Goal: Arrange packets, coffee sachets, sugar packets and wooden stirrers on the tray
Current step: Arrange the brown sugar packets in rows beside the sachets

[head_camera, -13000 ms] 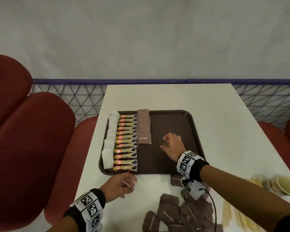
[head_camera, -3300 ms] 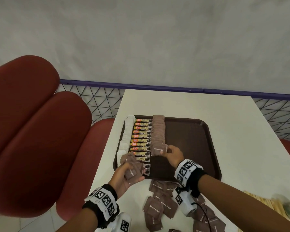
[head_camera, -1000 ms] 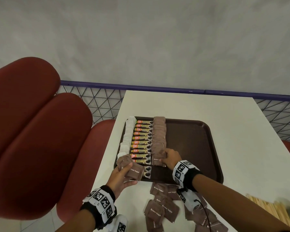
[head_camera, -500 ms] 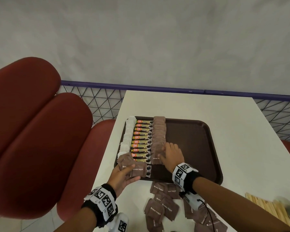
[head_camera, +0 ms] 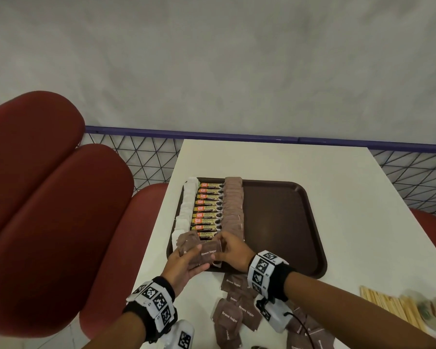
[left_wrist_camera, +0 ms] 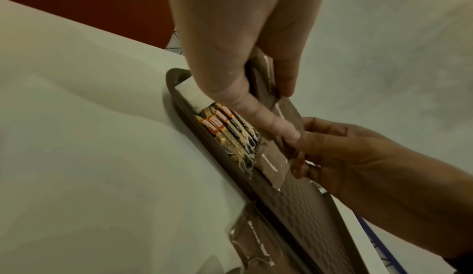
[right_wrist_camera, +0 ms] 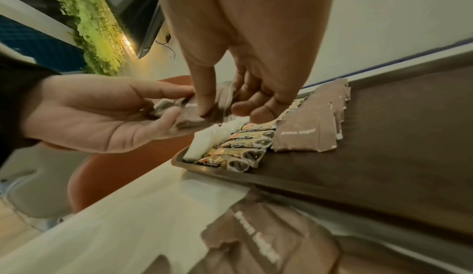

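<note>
Head view shows the left hand (head_camera: 180,267) cupped palm-up over the tray's (head_camera: 312,222) near left corner, fingers curled under a loose stack of brown sugar packets (head_camera: 196,250). The right hand (head_camera: 233,251) pinches the top packet of that stack between thumb and fingertips. Both hover just above the near end of the coffee sachets (head_camera: 208,210).

The stack looks fanned and unevenly held, so pulling one packet off could drag a second with it or tip the rest onto the coffee sachets, knocking that row askew. The sugar column (head_camera: 233,205) along the sachets' right side overlaps like shingles; a careless placement at its near end could shove the whole line crooked.

White packets (head_camera: 186,210) line the tray's left edge; its right half is bare. More brown packets (head_camera: 234,313) lie scattered at the table's (head_camera: 337,177) near edge, wooden stirrers (head_camera: 388,306) towards its near right corner. Red padded seats (head_camera: 48,210) flank the table, with a wire mesh barrier (head_camera: 149,157) and grey wall beyond.
</note>
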A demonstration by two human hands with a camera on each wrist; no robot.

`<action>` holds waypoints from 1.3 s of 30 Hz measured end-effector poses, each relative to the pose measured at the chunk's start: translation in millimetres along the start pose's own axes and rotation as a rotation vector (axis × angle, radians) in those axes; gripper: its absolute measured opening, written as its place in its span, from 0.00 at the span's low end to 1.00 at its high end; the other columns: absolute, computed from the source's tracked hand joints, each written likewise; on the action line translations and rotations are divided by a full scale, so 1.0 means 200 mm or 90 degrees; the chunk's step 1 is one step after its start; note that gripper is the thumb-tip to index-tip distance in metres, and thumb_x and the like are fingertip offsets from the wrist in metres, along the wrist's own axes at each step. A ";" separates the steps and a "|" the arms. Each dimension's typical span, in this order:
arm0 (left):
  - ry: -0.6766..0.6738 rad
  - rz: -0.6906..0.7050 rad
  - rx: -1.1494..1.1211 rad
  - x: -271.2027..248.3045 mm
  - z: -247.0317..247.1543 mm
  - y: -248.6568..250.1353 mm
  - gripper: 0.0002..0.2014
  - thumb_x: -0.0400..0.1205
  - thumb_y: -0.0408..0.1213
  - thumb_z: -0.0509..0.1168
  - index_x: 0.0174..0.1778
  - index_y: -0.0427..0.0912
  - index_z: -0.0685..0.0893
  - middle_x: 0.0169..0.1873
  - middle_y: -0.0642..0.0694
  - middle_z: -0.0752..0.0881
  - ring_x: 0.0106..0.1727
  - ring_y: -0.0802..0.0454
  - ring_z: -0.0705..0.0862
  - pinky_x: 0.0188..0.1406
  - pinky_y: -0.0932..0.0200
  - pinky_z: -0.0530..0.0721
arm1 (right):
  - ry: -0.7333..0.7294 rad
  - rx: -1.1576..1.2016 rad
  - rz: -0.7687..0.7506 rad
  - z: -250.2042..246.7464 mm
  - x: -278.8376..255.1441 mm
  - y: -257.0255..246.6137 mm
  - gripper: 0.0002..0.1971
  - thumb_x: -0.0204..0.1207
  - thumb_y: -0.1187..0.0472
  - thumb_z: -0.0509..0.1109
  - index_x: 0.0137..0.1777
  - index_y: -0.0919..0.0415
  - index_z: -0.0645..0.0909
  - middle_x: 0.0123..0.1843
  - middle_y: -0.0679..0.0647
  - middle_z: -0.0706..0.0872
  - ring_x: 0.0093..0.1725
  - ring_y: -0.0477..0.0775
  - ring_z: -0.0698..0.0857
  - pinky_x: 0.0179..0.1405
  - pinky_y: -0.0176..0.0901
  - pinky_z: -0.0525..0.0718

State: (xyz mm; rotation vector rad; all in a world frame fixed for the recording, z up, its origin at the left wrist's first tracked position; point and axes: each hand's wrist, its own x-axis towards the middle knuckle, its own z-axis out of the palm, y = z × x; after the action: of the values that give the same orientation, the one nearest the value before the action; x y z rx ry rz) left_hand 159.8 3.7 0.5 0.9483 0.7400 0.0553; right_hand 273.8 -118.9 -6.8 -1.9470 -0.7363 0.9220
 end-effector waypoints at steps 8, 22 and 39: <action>0.033 -0.028 -0.018 0.01 -0.06 0.01 0.15 0.84 0.34 0.60 0.66 0.34 0.77 0.57 0.31 0.86 0.54 0.40 0.87 0.39 0.54 0.90 | 0.136 -0.102 -0.011 -0.14 0.01 0.01 0.15 0.73 0.65 0.72 0.31 0.48 0.72 0.39 0.52 0.80 0.42 0.49 0.76 0.38 0.31 0.72; 0.092 0.044 0.093 0.00 -0.10 -0.01 0.19 0.78 0.30 0.69 0.65 0.37 0.78 0.56 0.37 0.86 0.52 0.45 0.86 0.36 0.57 0.87 | 0.167 -0.129 0.127 -0.22 -0.01 0.12 0.19 0.74 0.65 0.71 0.34 0.42 0.68 0.44 0.49 0.83 0.47 0.51 0.83 0.52 0.39 0.81; 0.037 0.020 0.038 0.01 -0.11 -0.02 0.18 0.79 0.22 0.63 0.66 0.32 0.76 0.59 0.34 0.84 0.54 0.41 0.85 0.39 0.55 0.90 | 0.257 -0.511 0.119 -0.12 0.05 0.12 0.25 0.73 0.50 0.71 0.65 0.58 0.67 0.66 0.55 0.74 0.67 0.57 0.71 0.65 0.47 0.71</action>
State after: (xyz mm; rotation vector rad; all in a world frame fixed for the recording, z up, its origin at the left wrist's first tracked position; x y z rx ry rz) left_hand 146.8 18.1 -11.4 1.0188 0.7836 0.0891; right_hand 303.4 -133.8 -22.0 -2.8294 -0.7515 0.3018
